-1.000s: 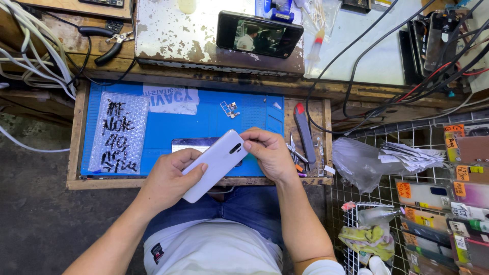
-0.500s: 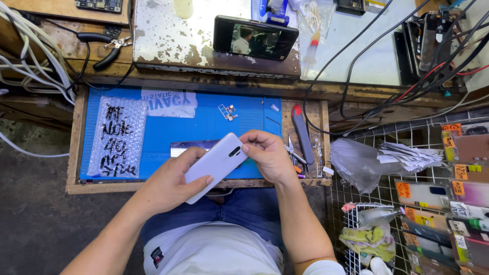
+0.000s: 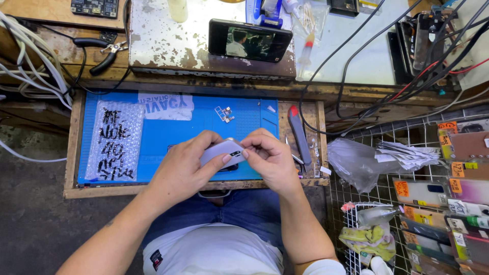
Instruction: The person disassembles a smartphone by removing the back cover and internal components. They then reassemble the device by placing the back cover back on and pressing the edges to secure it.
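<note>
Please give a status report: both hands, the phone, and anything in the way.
Left hand and right hand both grip the white flat smartphone. Phone held tilted above the blue rubber work mat. Nothing between the hands; grey red-tipped tool lies aside.

Left hand (image 3: 183,165) and right hand (image 3: 270,160) gripped a white phone back (image 3: 222,151) above a blue mat (image 3: 168,130), bubble-wrap bag (image 3: 114,140) lay left, red-tipped knife (image 3: 299,130) right, dark phone (image 3: 249,40) stood propped behind.
</note>
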